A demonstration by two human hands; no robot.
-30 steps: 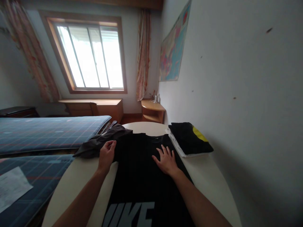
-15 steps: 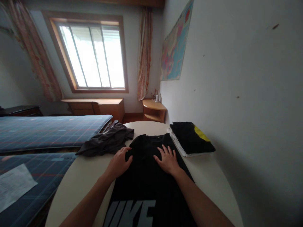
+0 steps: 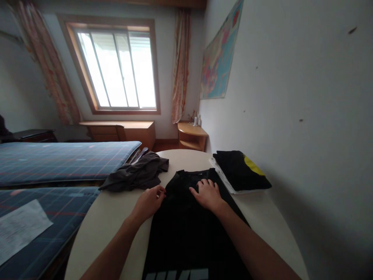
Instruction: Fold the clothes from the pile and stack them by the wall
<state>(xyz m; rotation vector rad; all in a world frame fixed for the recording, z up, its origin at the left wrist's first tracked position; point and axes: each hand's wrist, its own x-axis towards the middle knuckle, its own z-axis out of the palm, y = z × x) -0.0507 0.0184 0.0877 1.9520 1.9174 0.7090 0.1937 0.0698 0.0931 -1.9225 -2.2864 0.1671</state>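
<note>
A black T-shirt point(image 3: 186, 229) lies lengthwise on the round table, its collar at the far end. Pale block lettering on it is cut off by the bottom of the view. My left hand point(image 3: 149, 201) is at the shirt's left edge near the shoulder, thumb and fingers pinched together on the fabric. On the upper part of the shirt, below the collar, my right hand point(image 3: 208, 194) rests palm down with its fingers stretched out.
A cream round table point(image 3: 99, 233) carries a crumpled dark grey garment point(image 3: 136, 173) at its left and folded clothes point(image 3: 240, 171), black with yellow over white, at its right. Blue plaid mattresses point(image 3: 67, 159) with a paper sheet point(image 3: 23, 229) stand left. A wall point(image 3: 291, 155) runs along the right.
The shirt has shifted toward me, so its lettering now mostly falls below the view. My left fingers have closed at its edge. My right fingers are less spread. The camera has turned slightly left.
</note>
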